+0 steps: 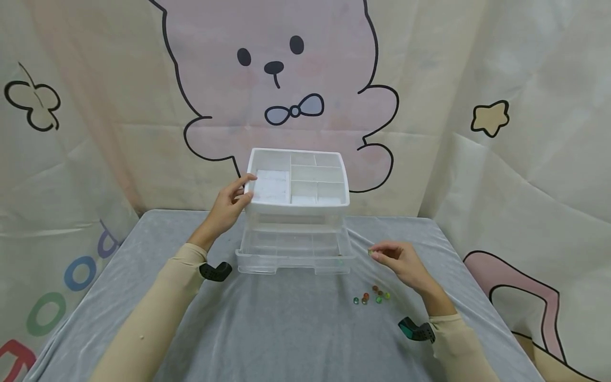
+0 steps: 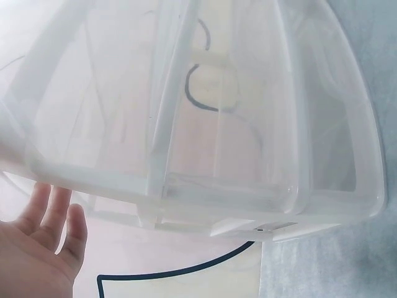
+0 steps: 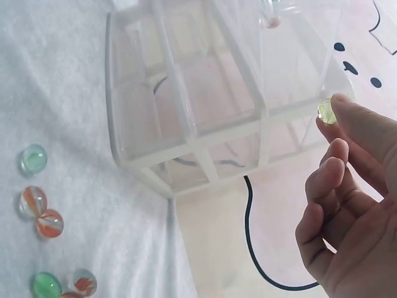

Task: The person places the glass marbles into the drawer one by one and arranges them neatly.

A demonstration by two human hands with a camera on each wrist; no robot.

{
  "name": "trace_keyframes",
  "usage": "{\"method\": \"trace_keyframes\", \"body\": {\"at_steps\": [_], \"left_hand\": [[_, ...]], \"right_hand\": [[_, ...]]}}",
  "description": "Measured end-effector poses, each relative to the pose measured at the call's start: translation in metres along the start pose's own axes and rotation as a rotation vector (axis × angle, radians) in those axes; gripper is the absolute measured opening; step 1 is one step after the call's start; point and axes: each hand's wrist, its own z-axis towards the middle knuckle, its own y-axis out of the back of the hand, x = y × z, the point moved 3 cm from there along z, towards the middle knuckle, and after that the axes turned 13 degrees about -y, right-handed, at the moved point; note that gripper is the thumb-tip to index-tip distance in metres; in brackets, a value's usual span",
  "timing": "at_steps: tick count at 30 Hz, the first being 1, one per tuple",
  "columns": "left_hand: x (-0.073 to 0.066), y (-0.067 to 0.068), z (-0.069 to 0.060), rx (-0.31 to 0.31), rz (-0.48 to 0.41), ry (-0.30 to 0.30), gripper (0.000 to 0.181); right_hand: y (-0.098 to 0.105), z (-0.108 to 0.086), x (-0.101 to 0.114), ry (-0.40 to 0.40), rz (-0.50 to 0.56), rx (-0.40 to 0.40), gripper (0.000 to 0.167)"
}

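Observation:
A clear plastic drawer box (image 1: 298, 217) with a white compartment tray (image 1: 317, 174) on top stands at the back of the table, its bottom drawer (image 1: 296, 262) pulled out. My left hand (image 1: 229, 204) grips the tray's left edge; in the left wrist view the fingers (image 2: 46, 217) lie against the box's side. Right of the drawer, my right hand (image 1: 401, 263) pinches a yellow-green glass marble (image 3: 327, 111) between thumb and forefinger, above the cloth. Several loose marbles (image 1: 366, 296) lie below that hand, among them a green one (image 3: 46, 285) and an orange-and-clear one (image 3: 50, 223).
A grey cloth (image 1: 286, 329) covers the table. Printed fabric (image 1: 429, 106) hangs behind it and along both sides. In the right wrist view, a small marble-like thing (image 3: 273, 22) shows through the open drawer's clear plastic. Both wrists carry a dark device (image 1: 216, 271).

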Motion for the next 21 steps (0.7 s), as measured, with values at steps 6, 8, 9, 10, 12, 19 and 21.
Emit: {"method": "trace_keyframes", "body": {"at_steps": [6, 8, 9, 10, 12, 19, 21], "left_hand": [[0.001, 0.000, 0.000, -0.005, -0.017, -0.010, 0.043], [0.001, 0.001, 0.000, -0.005, -0.017, -0.011, 0.044], [0.001, 0.001, 0.000, -0.006, -0.018, -0.011, 0.044], [0.001, 0.001, 0.001, -0.006, -0.020, -0.013, 0.044], [0.001, 0.001, 0.001, -0.007, -0.021, -0.011, 0.043], [0.000, 0.001, 0.001, 0.001, -0.007, -0.025, 0.044], [0.001, 0.001, 0.000, 0.006, -0.007, -0.024, 0.044]], "right_hand": [[-0.002, 0.000, 0.011, 0.020, 0.000, -0.016, 0.016], [-0.003, 0.001, 0.015, 0.028, -0.001, -0.022, 0.016], [-0.004, 0.001, 0.017, 0.030, 0.000, -0.025, 0.016], [-0.004, 0.002, 0.019, 0.034, 0.000, -0.026, 0.016], [-0.005, 0.002, 0.022, 0.041, 0.007, -0.026, 0.017], [-0.007, 0.003, 0.034, 0.091, 0.030, -0.027, 0.014], [-0.008, 0.003, 0.037, 0.101, 0.033, -0.033, 0.014]]}}
